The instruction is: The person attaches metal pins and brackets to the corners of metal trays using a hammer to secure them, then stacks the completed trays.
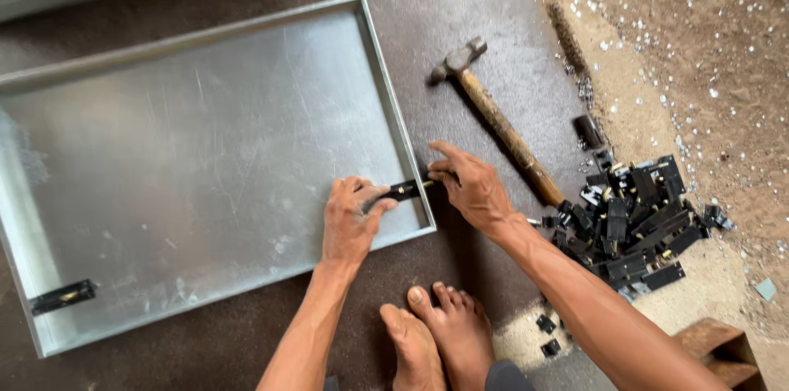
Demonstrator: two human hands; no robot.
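A shallow galvanized metal tray [205, 136] lies flat on a dark board. My left hand [352, 218] rests inside the tray near its right wall and grips a small black latch piece [404, 190] held against that wall. My right hand [468, 186] is just outside the same wall, fingers pinched on the outer end of the latch piece. Another black latch [62, 296] sits fixed at the tray's lower left wall.
A hammer [497, 118] with a wooden handle lies right of the tray. A heap of several black latch parts [633, 223] sits at the right, on the edge of sandy ground. My bare feet [436, 338] are below the tray. A rusty block [723, 350] is at the bottom right.
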